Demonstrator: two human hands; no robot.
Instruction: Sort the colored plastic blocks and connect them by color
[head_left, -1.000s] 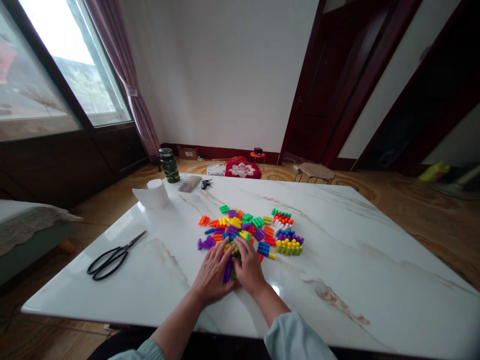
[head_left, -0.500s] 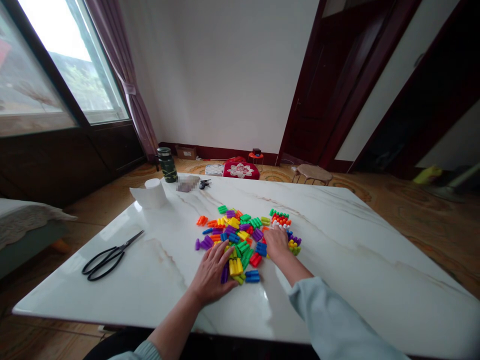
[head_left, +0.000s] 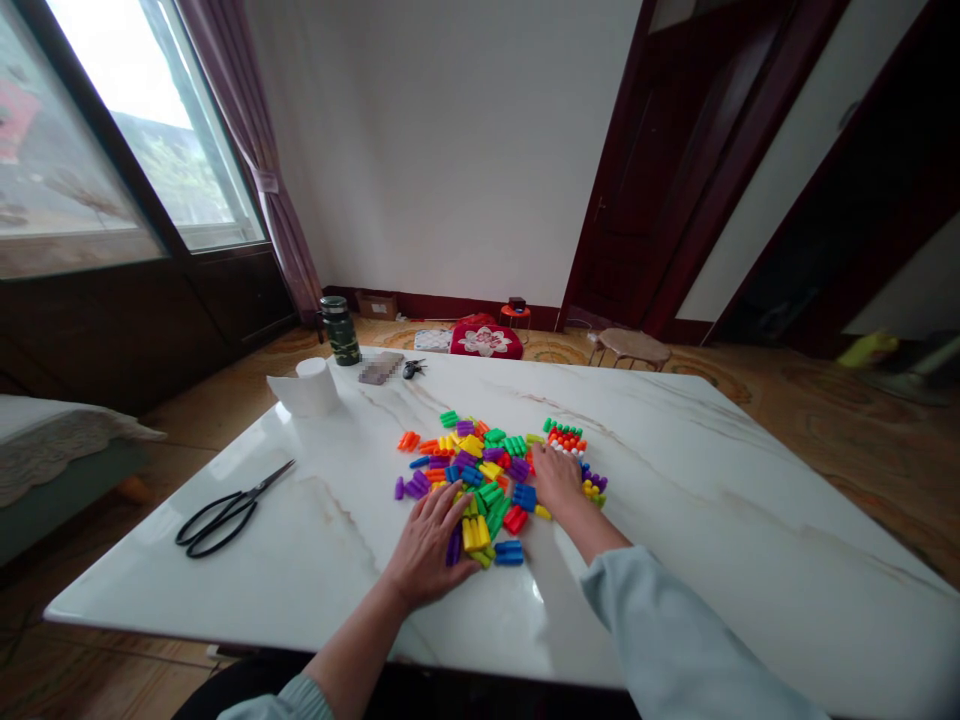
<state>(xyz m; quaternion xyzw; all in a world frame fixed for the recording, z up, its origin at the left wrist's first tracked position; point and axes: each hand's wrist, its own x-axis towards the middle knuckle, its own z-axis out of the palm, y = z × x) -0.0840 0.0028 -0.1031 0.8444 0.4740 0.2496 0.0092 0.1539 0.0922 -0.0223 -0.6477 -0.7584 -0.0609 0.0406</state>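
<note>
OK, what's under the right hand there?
White pieces show just past the right hand, purple pieces on its right side. Whatever lies beneath the palm and fingers is covered.

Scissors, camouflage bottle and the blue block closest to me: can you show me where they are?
Scissors (head_left: 262,487): head view, on the blades near the pivot.
Camouflage bottle (head_left: 343,344): head view, on its body.
Blue block (head_left: 509,553): head view, on its top.
</note>
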